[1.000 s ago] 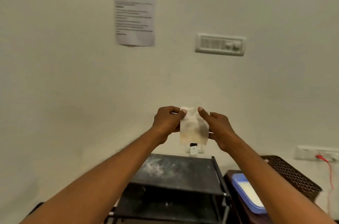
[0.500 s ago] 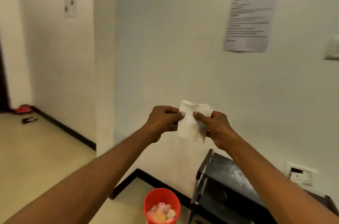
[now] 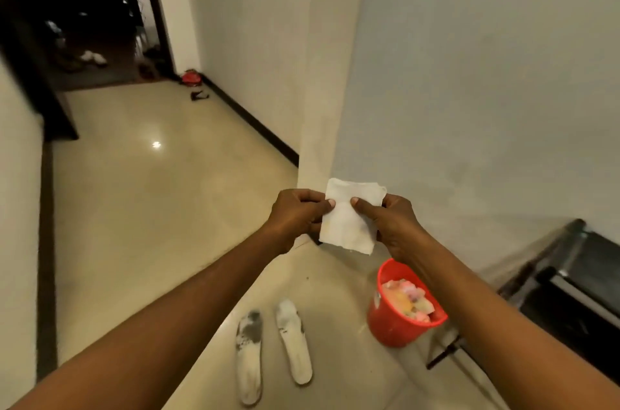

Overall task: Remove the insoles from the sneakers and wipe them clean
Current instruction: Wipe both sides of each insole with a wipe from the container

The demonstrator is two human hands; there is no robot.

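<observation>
Left grip [image 3: 295,215], right grip [image 3: 391,223] at tissue [image 3: 349,225] edges; open floor [image 3: 134,208] left

A glossy cream floor [image 3: 141,208] fills the middle and left of the frame, with a small bright glint of light [image 3: 156,144] on it. Plain white walls [image 3: 486,74] and a square pillar [image 3: 322,74] rise on the right, edged below by dark skirting [image 3: 251,121]. A dark doorway [image 3: 84,7] opens at upper left, and a black metal rack [image 3: 570,275] stands at lower right.
</observation>
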